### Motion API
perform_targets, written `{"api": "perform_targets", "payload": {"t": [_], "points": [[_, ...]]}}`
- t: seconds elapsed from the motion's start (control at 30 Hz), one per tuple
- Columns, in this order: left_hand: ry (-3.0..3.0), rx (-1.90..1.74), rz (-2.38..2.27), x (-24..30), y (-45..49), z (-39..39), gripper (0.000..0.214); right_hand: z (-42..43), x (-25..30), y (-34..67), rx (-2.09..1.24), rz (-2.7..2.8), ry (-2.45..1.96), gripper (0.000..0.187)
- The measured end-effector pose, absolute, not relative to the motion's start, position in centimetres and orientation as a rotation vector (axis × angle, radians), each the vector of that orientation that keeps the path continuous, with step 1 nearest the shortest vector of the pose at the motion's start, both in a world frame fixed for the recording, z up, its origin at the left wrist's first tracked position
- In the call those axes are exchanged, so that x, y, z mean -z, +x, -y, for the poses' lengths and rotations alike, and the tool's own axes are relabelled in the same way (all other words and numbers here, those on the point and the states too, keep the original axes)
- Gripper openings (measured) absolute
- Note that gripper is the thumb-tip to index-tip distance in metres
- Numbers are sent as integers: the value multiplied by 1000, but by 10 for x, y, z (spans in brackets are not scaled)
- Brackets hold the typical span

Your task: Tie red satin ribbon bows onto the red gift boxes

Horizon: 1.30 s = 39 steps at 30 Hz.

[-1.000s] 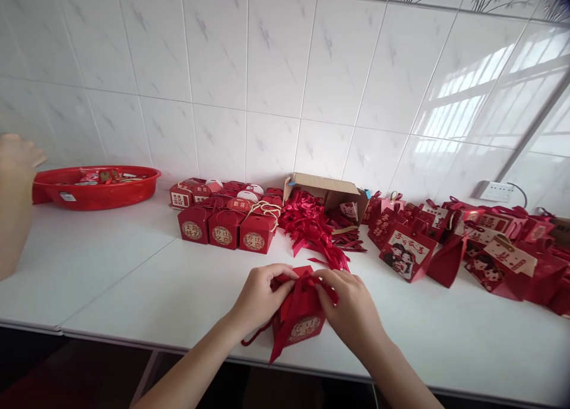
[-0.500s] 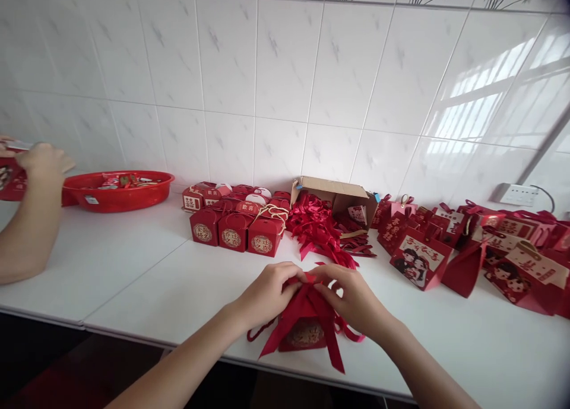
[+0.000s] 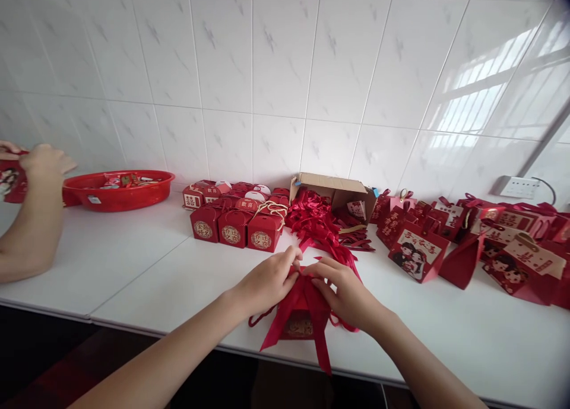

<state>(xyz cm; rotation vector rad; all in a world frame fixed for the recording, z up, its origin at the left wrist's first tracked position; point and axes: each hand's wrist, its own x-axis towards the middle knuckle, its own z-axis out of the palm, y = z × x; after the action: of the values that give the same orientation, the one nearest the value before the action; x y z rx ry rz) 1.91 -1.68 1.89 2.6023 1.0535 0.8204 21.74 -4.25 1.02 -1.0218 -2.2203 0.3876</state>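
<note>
A small red gift box (image 3: 297,330) with a gold round emblem stands upright near the table's front edge. Wide red ribbon (image 3: 285,315) lies over its top, two loose tails hanging down the front. From the left, my left hand (image 3: 272,280) pinches the ribbon at the box's top, fingertips bunched together. My right hand (image 3: 342,290) grips the ribbon from the other side, its thumb and forefinger closed close to the left fingertips. The exact hold between the fingers is partly hidden. A dark red cord loop sticks out at the box's left side.
Behind stand several closed red boxes (image 3: 233,228) and a cardboard carton (image 3: 332,183) spilling red ribbons (image 3: 312,216). Several printed gift bags (image 3: 418,251) fill the right. At left, another person's hand (image 3: 44,159) holds a red bag beside a red basin (image 3: 120,201) of packets.
My left hand has lifted slightly and shifted left at the box's top. The ribbon's right tail has swung left. At far left, the other person's red bag has turned a little.
</note>
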Motion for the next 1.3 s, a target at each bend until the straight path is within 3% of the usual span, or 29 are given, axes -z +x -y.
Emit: {"api": "perform_targets", "payload": {"t": [0.17, 0.27, 0.67, 0.87, 1.13, 1.3], "points": [[3144, -728, -929, -29, 15, 5, 17, 42, -6, 218, -282, 2341, -1043, 48], [3338, -675, -850, -32, 15, -2, 23, 40, -4, 217, -259, 2374, -1042, 44], [2602, -632, -870, -41, 12, 0, 25, 37, -3, 218, -387, 2311, -904, 45], [2622, -678, -886, -37, 14, -3, 27, 33, 1, 220, -397, 2299, -870, 45], [3225, -675, -972, -32, 15, -4, 31, 29, 5, 220, -440, 2304, -831, 48], [2658, -695, -1168, -39, 13, -2, 34, 28, 6, 220, -446, 2303, -832, 50]]}}
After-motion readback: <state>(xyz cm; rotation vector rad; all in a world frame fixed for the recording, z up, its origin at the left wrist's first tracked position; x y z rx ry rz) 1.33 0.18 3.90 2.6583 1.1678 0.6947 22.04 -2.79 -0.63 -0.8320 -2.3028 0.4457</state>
